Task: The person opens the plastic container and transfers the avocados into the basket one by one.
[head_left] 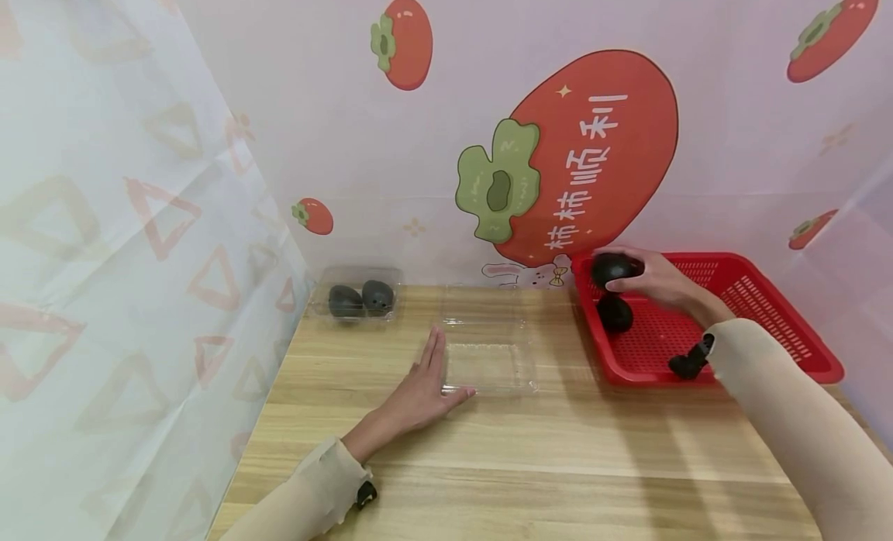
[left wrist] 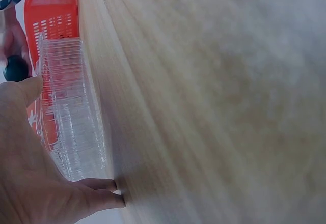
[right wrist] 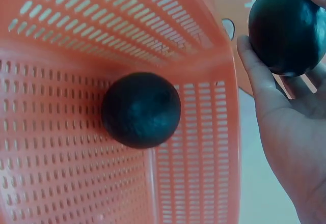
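My right hand [head_left: 652,277] grips a dark avocado [head_left: 614,271] above the left rim of the red basket [head_left: 725,382]. In the right wrist view, the fingers curl round this held avocado [right wrist: 285,28], just outside the basket wall. A second avocado [head_left: 615,313] lies inside the basket, by its left wall. My left hand [head_left: 418,390] rests at the left front corner of a clear plastic clamshell box [head_left: 484,366] whose lid is up. Its fingers lie straight along the box's left side, the thumb at the front edge. Nothing shows inside this box.
At the back left of the wooden table [head_left: 488,463] stands another clear plastic box [head_left: 391,276] with two avocados [head_left: 345,301] in it. A printed wall covering [head_left: 432,153] rises right behind the table, and a pale sheet [head_left: 125,293] hangs along its left side.
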Demonstrator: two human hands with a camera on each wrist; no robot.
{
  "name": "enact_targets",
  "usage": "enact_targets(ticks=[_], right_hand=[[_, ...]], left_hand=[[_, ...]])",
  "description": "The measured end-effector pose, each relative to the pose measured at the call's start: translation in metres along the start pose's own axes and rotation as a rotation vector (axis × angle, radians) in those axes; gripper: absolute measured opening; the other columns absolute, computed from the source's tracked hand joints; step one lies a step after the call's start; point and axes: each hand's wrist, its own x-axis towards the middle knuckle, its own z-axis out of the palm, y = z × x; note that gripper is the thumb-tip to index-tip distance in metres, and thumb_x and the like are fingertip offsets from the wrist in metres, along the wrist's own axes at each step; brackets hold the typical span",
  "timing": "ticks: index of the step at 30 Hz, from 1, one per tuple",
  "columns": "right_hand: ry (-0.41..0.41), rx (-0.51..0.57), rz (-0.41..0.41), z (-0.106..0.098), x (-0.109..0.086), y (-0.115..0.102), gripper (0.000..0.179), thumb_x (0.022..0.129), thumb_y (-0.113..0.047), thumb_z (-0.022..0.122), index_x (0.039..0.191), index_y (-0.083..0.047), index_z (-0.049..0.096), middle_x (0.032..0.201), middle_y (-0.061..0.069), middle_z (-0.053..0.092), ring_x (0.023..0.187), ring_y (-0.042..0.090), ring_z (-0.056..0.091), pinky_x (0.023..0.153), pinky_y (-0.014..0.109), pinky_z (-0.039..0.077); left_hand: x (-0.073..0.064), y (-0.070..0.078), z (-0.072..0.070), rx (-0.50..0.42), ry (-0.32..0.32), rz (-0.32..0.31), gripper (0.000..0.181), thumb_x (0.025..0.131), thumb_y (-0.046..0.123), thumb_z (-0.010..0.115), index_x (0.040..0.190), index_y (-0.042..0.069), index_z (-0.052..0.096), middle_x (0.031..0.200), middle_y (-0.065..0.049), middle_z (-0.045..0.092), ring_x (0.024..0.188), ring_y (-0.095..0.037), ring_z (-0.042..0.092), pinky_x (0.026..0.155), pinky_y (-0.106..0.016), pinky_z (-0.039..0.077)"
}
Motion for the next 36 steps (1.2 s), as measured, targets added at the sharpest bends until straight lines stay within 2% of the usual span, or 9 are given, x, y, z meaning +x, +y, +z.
enact_targets(ticks=[6,13,17,24,31,36], right_hand=[[0.007,0.011,0.005,-0.01,-0.004,0.009,0.082,0.093,-0.026,0.082,0.163,-0.018,0.041,0.155,0.008,0.048,0.135,0.033,0.046,0.106,0.064,0.05],[0.005,-0.012,0.012,-0.022,-0.007,0.022,0.083,0.095,-0.029,0.08,0.165,-0.015,0.038,0.155,0.012,0.047,0.131,0.03,0.049,0.101,0.048,0.056],[-0.005,-0.019,0.013,-0.03,-0.006,0.027,0.084,0.095,-0.026,0.08,0.166,-0.014,0.036,0.155,0.01,0.047,0.13,0.026,0.048,0.099,0.045,0.057],[-0.005,-0.03,0.043,-0.04,-0.007,0.039,0.077,0.094,-0.021,0.079,0.161,-0.01,0.042,0.142,0.007,0.053,0.119,0.019,0.055,0.091,0.036,0.059],[-0.026,-0.058,0.044,-0.048,-0.009,0.046,0.078,0.092,-0.02,0.08,0.159,-0.009,0.04,0.14,0.008,0.053,0.115,0.018,0.058,0.089,0.037,0.06],[-0.056,-0.065,0.058,-0.051,-0.009,0.051,0.081,0.092,-0.021,0.083,0.159,-0.01,0.038,0.143,0.011,0.051,0.117,0.027,0.058,0.091,0.043,0.061]], left_hand=[[0.001,0.0,0.0,0.004,0.002,0.003,0.113,0.101,0.065,0.059,0.169,0.002,-0.007,0.177,-0.017,-0.012,0.163,-0.029,-0.001,0.125,-0.063,0.025],[0.0,0.0,0.0,0.003,-0.003,-0.006,0.113,0.101,0.063,0.06,0.169,0.003,-0.008,0.177,-0.015,-0.013,0.163,-0.028,0.0,0.125,-0.062,0.024],[0.0,0.0,0.0,-0.007,-0.001,-0.007,0.113,0.101,0.063,0.06,0.169,0.004,-0.009,0.177,-0.015,-0.014,0.163,-0.029,0.002,0.125,-0.063,0.024],[0.001,0.0,0.0,-0.009,0.0,-0.002,0.113,0.102,0.063,0.06,0.169,0.006,-0.01,0.177,-0.015,-0.015,0.163,-0.03,0.002,0.125,-0.063,0.025],[0.0,0.001,-0.001,0.001,-0.005,-0.015,0.114,0.101,0.064,0.06,0.168,0.006,-0.012,0.177,-0.014,-0.015,0.163,-0.03,0.002,0.125,-0.062,0.024],[0.0,0.001,-0.001,-0.004,-0.005,-0.015,0.113,0.101,0.062,0.061,0.169,0.006,-0.009,0.177,-0.015,-0.014,0.163,-0.03,0.004,0.125,-0.062,0.024]])
